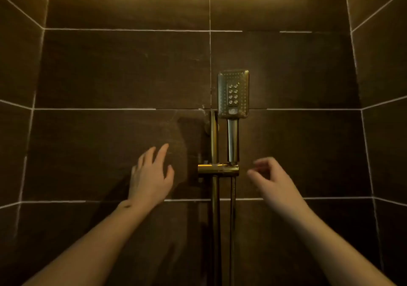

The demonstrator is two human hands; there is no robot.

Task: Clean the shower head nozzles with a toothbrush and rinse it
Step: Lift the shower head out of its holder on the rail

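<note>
You're at the very start: the shower head (233, 94) sits docked in its slider bracket (218, 168) on the rail, nozzles unscrubbed. Your left hand (150, 175) is spread empty; your right hand (272, 179), loosely curled, holds nothing. No toothbrush shows.

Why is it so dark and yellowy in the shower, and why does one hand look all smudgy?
Head view: the only light is a warm glow at the top of the tiled wall, dimming downward; the right hand is blurred, the left hand sharper; the shower head glints; straight grout lines look bent at the edges.
</note>
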